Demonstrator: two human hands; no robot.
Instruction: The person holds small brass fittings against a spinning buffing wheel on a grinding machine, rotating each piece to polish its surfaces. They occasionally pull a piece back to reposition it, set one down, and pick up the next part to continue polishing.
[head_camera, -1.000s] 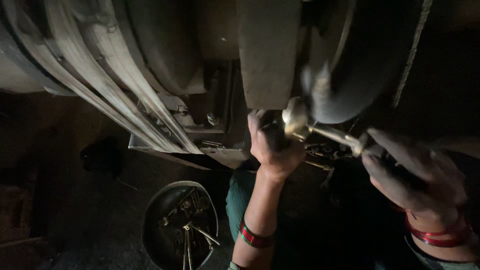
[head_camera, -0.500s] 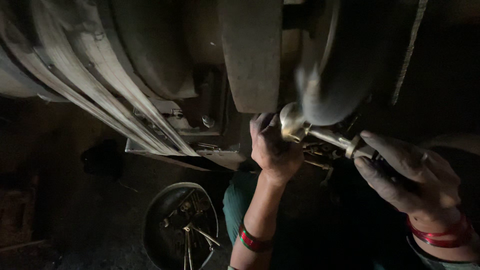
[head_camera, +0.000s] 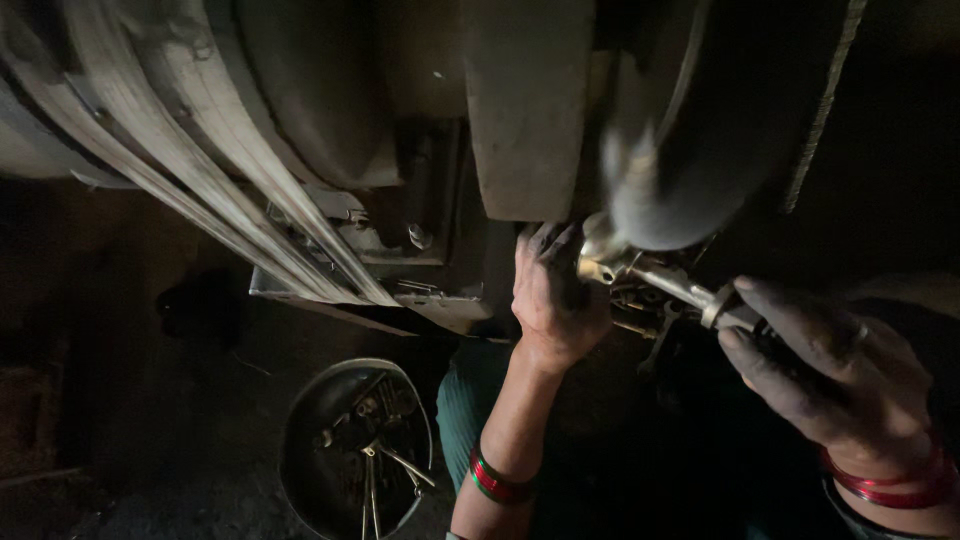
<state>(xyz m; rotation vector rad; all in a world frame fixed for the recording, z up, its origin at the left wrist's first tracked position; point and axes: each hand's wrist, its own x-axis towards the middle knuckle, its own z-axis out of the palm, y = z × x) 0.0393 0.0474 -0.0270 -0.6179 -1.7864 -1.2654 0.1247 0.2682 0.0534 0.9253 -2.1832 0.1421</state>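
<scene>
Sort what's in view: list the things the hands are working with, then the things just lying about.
In use:
left hand, steadying the piece's front end
right hand, gripping its rear
brass metal piece, held against the wheel
spinning buffing wheel

Lying about:
round pan on the floor
loose brass parts inside it

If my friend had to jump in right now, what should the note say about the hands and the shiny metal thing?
Left hand: gripping the front end of the metal piece, up by the blurred buffing wheel.
Right hand: gripping its rear end.
The tip sits against the wheel's lower edge.
Done: cannot tell how much is polished.
Left: a round pan of similar metal pieces sits on the floor below, untouched.
</scene>
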